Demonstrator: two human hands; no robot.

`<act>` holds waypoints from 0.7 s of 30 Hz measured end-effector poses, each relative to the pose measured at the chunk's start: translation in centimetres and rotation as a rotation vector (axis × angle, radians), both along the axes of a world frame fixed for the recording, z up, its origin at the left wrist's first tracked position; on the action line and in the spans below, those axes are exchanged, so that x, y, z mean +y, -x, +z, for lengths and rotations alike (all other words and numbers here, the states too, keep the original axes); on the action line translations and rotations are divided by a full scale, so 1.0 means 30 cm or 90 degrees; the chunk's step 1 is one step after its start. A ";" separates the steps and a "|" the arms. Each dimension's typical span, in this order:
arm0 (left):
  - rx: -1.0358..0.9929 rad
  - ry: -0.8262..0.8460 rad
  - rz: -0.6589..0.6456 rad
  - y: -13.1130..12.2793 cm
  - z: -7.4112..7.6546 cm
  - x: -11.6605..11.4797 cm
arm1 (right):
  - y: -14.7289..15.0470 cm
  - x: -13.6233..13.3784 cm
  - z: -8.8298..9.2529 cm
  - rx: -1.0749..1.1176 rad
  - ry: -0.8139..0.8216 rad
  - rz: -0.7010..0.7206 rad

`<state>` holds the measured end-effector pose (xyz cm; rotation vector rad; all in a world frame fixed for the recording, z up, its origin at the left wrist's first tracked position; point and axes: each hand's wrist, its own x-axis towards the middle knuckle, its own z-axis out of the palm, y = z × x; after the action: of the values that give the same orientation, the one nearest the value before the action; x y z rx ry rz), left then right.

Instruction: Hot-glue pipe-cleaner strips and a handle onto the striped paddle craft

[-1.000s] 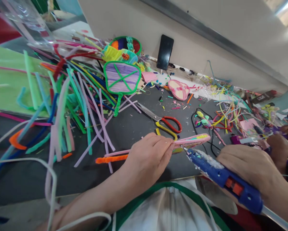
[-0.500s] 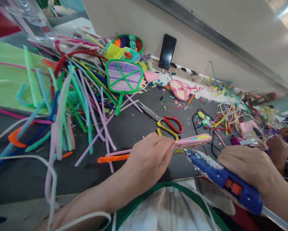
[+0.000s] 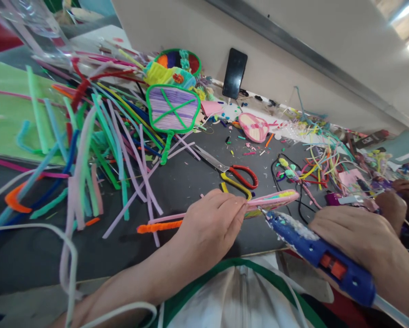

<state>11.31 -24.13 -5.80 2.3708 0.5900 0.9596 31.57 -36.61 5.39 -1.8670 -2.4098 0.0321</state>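
Note:
My left hand (image 3: pixel 209 228) is closed in a pinch on the near end of a flat pink pipe-cleaner piece (image 3: pixel 274 199) with yellow and green on it, held edge-on just above the dark table (image 3: pixel 187 182). My right hand (image 3: pixel 356 239) is wrapped round a blue glue gun (image 3: pixel 322 255) with an orange trigger. The gun's nozzle tip touches the underside of the pink piece right beside my left fingertips. An orange pipe cleaner (image 3: pixel 160 225) lies just left of my left hand.
Red-and-yellow scissors (image 3: pixel 232 175) lie beyond my hands. A purple fan with a green rim (image 3: pixel 172 109) and a pile of coloured pipe cleaners (image 3: pixel 98 136) fill the left. A black phone (image 3: pixel 234 74) leans on the wall. Another person's hands (image 3: pixel 396 202) work at the right.
Both hands, the pink piece and the glue gun stay put; only the camera shifts slightly.

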 end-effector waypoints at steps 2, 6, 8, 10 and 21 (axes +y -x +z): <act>-0.006 -0.004 0.001 0.000 -0.001 0.000 | 0.005 0.000 -0.001 -0.010 0.036 0.022; -0.010 -0.009 0.000 0.001 -0.002 0.001 | 0.005 -0.006 -0.004 -0.011 0.032 0.020; -0.012 -0.007 -0.002 0.001 -0.002 0.002 | 0.000 -0.009 -0.004 -0.011 0.025 0.023; -0.015 -0.004 -0.003 0.001 -0.001 0.001 | -0.007 -0.011 -0.002 -0.009 0.019 0.025; -0.012 -0.004 -0.005 0.005 0.004 0.001 | -0.022 -0.029 0.018 -0.033 0.008 0.022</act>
<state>11.15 -24.10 -5.67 2.3651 0.5713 0.9802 32.22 -37.48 5.93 -1.8543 -2.4818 0.0012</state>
